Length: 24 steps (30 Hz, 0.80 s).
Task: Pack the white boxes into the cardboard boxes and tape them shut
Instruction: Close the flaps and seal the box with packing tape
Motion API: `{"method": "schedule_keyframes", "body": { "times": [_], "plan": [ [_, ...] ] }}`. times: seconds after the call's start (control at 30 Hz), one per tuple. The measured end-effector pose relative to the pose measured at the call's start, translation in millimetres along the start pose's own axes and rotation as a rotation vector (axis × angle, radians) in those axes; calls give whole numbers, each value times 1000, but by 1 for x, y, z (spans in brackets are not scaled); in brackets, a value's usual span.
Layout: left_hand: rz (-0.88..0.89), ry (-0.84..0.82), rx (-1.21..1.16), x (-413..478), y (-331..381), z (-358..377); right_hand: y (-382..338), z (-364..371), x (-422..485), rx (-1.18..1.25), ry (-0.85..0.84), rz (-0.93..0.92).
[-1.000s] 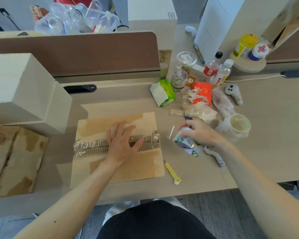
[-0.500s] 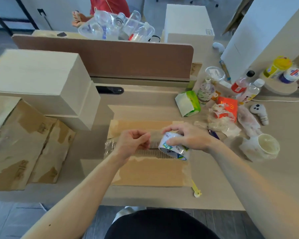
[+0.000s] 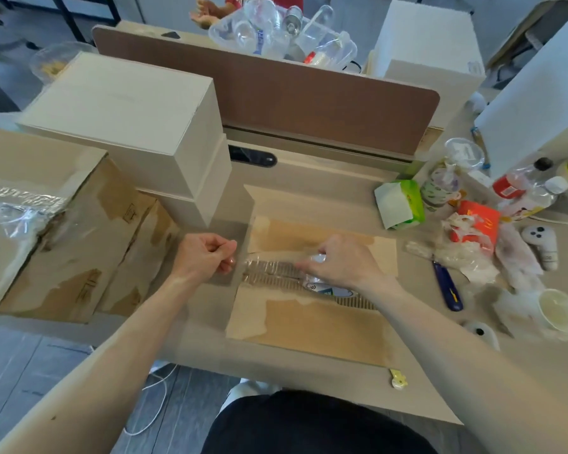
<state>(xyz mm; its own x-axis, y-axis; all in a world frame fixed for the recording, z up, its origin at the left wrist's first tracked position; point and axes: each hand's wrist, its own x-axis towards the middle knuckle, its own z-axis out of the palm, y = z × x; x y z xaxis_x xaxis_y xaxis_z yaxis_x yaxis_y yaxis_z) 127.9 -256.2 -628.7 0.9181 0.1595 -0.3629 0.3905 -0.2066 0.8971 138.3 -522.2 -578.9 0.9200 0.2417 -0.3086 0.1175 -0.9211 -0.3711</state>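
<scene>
A closed cardboard box [image 3: 312, 326] lies on the desk in front of me, with clear tape along its middle seam. My right hand [image 3: 345, 260] grips a roll of clear tape [image 3: 325, 286] over the seam. My left hand [image 3: 205, 255] pinches the free end of the tape just past the box's left edge. Two white boxes [image 3: 125, 116] are stacked at the left. Another cardboard box [image 3: 59, 244] with crumpled tape on top lies at the far left.
Clutter fills the right side: a green tissue pack [image 3: 402, 204], bottles [image 3: 525, 194], a red carton [image 3: 477, 221], a blue cutter [image 3: 446, 286], a white cup [image 3: 558, 311]. A yellow cutter [image 3: 398, 381] lies at the desk's front edge. A brown divider [image 3: 309, 99] runs behind.
My right hand brought the tape roll from the desk onto the box. My left hand left the seam, took the tape's end and drew it leftward past the box's edge.
</scene>
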Motion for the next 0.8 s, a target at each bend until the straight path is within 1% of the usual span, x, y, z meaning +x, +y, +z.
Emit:
{"method": "schedule_keyframes", "body": {
  "times": [0.17, 0.37, 0.6, 0.8],
  "plan": [
    [-52, -8, -59, 5, -23, -7, -16, 4, 10, -130, -70, 45],
    [-75, -34, -85, 10, -35, -3, -25, 9, 17, -227, -89, 78],
    [-98, -47, -124, 13, -51, 1, -29, 18, 19, -331, -52, 83],
    [-186, -86, -150, 19, -64, 11, -33, 18, 21, -363, -54, 83]
  ]
}}
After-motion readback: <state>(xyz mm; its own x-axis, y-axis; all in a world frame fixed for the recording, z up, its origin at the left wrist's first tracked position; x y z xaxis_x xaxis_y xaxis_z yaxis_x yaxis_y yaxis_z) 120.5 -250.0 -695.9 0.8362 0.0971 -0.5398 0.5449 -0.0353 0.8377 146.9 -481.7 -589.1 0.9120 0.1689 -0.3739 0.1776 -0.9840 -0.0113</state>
